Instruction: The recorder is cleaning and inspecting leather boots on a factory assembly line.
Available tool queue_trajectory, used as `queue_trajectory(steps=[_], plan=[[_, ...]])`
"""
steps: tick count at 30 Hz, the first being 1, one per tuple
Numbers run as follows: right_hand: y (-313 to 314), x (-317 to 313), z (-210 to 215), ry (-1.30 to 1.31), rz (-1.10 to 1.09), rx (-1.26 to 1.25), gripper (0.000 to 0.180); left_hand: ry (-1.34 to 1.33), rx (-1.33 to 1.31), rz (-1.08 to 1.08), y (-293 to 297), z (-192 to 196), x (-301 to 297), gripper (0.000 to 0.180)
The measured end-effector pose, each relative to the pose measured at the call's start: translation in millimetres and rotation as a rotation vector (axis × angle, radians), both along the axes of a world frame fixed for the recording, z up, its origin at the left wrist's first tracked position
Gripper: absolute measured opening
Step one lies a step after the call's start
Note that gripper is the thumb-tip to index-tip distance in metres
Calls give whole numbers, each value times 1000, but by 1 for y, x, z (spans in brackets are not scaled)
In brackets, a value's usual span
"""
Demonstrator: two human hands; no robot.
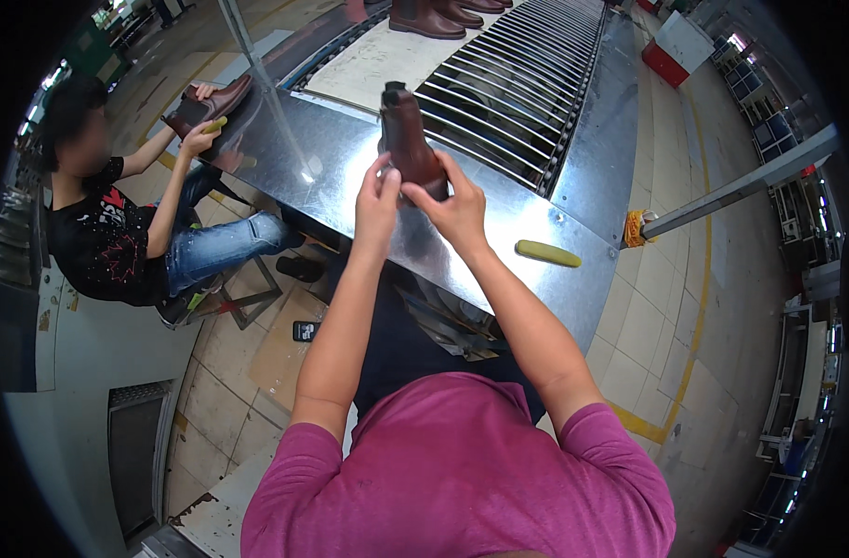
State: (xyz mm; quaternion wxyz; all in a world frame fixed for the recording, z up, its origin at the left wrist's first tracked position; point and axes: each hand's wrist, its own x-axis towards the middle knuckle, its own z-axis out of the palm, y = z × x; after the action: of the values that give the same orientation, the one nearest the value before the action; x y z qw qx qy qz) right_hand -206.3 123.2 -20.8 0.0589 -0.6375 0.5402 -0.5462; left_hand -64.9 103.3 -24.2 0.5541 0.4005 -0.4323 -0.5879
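Between my two hands I hold up a dark brown leather ankle boot (413, 144) above the near edge of the metal table. My left hand (380, 197) grips its lower left side with the fingers closed against it. On the other side, my right hand (457, 205) has its thumb and fingers round the boot's near end. A dark strip shows at the boot's far end. A yellow-green elongated pad (548, 253) lies on the metal to the right of my right hand.
Beyond the metal table (304, 153) runs a roller conveyor (508, 88). Several brown boots (429, 17) stand on a pale board at the back. At the left a seated person (118, 205) holds another brown boot (211, 104) and a yellowish pad (215, 124). A slanted metal post (741, 191) is at the right.
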Motion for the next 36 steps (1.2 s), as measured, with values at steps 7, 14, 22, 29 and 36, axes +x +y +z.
queue_trajectory(steps=[7, 14, 22, 29, 36], plan=[[66, -16, -67, -5, -18, 222, 77, -121, -80, -38, 33, -80, -8, 54], [70, -25, -83, -17, 15, 278, 84, -510, -353, 105, 10, -53, -3, 41], [71, -26, -86, 48, -10, 274, 84, -397, -253, -38, 11, -27, -3, 28], [68, -31, -80, 67, 5, 319, 86, -149, 69, -280, -1, -23, -4, 30], [68, -31, -72, 124, -20, 418, 83, 45, -64, -346, -12, -58, 9, 16]])
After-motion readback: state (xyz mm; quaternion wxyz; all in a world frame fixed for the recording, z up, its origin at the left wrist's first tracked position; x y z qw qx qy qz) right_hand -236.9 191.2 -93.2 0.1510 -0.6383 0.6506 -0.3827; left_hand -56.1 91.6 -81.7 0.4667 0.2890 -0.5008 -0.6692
